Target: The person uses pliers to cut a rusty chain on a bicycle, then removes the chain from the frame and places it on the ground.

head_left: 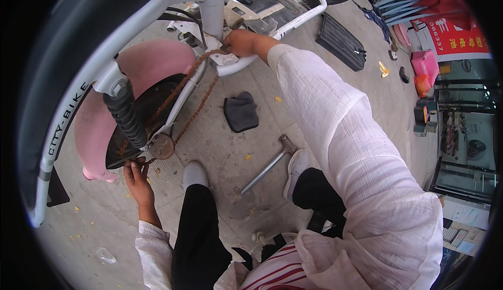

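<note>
A rusty brown drive chain (197, 110) runs in a loop between the rear wheel hub and the lower frame of a white bike (214, 12). At the rear, beside the round rusty hub cover (161, 146), my left hand (138, 182) pinches the chain with its fingertips. My right hand (242, 44) reaches to the front end of the loop, by a white frame bracket (222, 58). Its fingers are curled in and partly hidden, so what they grip does not show. A black spring shock absorber (124, 117) and pink rear fender (97, 117) stand close by.
A hammer (262, 172) with a metal handle lies between my shoes. Past it are a dark grey cover piece (242, 112) and a black ribbed panel (340, 42). At right stand a pink container (425, 63), a red banner (456, 33) and glass cabinets (466, 133).
</note>
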Demonstrator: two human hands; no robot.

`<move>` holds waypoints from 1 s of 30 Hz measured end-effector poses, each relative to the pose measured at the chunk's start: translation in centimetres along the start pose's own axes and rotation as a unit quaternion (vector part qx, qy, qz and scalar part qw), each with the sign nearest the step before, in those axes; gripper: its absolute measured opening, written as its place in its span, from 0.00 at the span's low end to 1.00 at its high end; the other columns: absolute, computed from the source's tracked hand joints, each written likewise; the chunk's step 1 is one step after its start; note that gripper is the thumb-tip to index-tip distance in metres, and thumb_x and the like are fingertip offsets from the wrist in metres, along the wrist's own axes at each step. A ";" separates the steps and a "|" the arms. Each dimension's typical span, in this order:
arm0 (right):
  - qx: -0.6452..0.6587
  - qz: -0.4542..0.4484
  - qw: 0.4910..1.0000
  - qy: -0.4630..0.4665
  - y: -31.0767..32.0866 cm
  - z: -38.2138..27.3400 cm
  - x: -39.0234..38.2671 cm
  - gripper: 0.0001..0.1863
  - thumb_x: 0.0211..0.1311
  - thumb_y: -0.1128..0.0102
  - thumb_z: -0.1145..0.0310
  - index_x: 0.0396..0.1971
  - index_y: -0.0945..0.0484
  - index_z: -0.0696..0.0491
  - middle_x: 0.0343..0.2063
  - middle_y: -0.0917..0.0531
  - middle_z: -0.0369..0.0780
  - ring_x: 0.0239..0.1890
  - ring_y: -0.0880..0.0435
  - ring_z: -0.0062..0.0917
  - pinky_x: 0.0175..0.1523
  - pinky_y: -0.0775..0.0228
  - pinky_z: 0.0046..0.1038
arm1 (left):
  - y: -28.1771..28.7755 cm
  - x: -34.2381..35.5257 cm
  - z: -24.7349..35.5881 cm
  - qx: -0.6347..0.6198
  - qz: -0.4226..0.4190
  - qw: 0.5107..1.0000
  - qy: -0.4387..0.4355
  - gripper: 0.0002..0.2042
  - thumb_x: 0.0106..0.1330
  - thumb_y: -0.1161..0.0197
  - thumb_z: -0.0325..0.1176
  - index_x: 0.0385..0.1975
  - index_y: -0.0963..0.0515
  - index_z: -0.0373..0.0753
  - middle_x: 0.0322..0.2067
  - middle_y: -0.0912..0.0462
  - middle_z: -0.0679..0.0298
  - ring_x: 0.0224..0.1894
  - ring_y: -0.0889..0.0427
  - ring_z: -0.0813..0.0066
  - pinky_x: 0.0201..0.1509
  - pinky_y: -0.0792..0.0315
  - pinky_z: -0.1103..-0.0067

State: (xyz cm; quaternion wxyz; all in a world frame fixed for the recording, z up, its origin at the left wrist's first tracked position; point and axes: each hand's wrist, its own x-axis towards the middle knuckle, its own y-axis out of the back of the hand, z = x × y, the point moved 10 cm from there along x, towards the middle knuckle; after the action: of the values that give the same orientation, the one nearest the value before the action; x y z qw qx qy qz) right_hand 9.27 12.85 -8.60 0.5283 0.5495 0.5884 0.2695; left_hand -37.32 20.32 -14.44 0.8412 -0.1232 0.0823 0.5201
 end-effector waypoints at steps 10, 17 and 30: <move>-0.030 -0.041 0.999 0.018 0.1 -1.5 -0.4 0.15 0.57 0.48 0.64 0.39 0.19 0.56 0.37 0.18 0.49 0.42 0.20 0.43 0.50 0.31 0.36 | 0.1 -0.1 0.0 0.004 -0.006 1.000 -0.002 0.13 0.73 0.53 0.39 0.49 0.32 0.39 0.42 0.22 0.62 0.45 0.24 0.75 0.54 0.29 0.72; -0.042 -0.037 0.998 0.014 -0.5 -0.7 0.2 0.15 0.59 0.49 0.63 0.38 0.19 0.56 0.38 0.18 0.49 0.43 0.21 0.43 0.50 0.31 0.36 | 0.3 -0.1 -0.4 0.009 -0.011 1.000 0.005 0.14 0.73 0.52 0.40 0.51 0.31 0.40 0.42 0.22 0.63 0.47 0.24 0.75 0.55 0.30 0.72; -0.031 -0.044 0.998 0.019 -0.1 -1.2 0.0 0.16 0.60 0.49 0.62 0.36 0.19 0.58 0.34 0.18 0.50 0.39 0.20 0.44 0.48 0.31 0.36 | 0.1 0.0 -0.4 0.008 -0.017 1.000 -0.002 0.12 0.73 0.53 0.38 0.48 0.30 0.39 0.41 0.21 0.62 0.46 0.23 0.74 0.55 0.29 0.71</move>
State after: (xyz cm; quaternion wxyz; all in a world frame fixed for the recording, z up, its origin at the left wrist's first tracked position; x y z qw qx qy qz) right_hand 8.16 13.11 -8.37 0.5451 0.5013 0.6136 0.2740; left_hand -37.41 20.23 -14.81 0.8512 -0.1168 0.0825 0.5049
